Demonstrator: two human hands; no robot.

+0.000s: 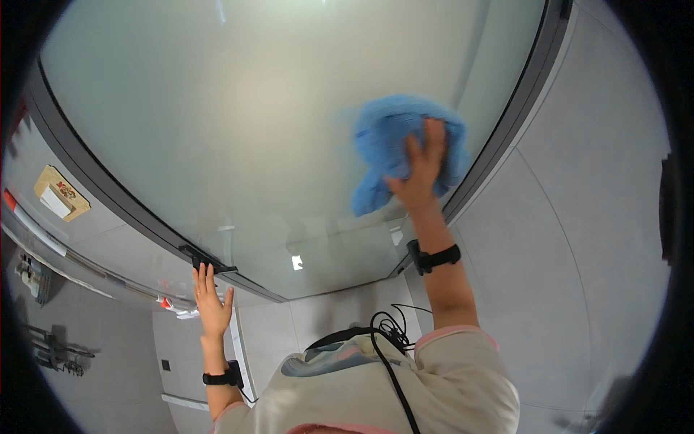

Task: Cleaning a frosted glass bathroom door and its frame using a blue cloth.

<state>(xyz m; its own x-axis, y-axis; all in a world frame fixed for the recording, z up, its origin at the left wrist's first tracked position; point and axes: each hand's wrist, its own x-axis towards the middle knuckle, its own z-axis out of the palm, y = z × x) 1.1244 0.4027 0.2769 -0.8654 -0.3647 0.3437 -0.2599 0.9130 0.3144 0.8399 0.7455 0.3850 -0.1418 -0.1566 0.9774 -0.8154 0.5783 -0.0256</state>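
Observation:
A fluffy blue cleaning cloth [387,135] is spread against the frosted glass door panel [260,130], near its right side. My right hand [423,168] presses on the cloth with its fingers stretched upward, and the cloth bunches around them. Along the left side of the dark door frame [141,214] sits a black door handle [203,260]. The fingertips of my left hand [214,306] touch this handle; the fingers are straight and the thumb stands apart. Both wrists wear black straps with small devices.
Grey tiled wall [553,260] borders the door on the right. A loop of black cable [393,328] hangs by my waist above the tiled floor [265,325]. To the left are a yellow wall holder [62,192], a long pole [97,266] and dark wall hooks [54,347].

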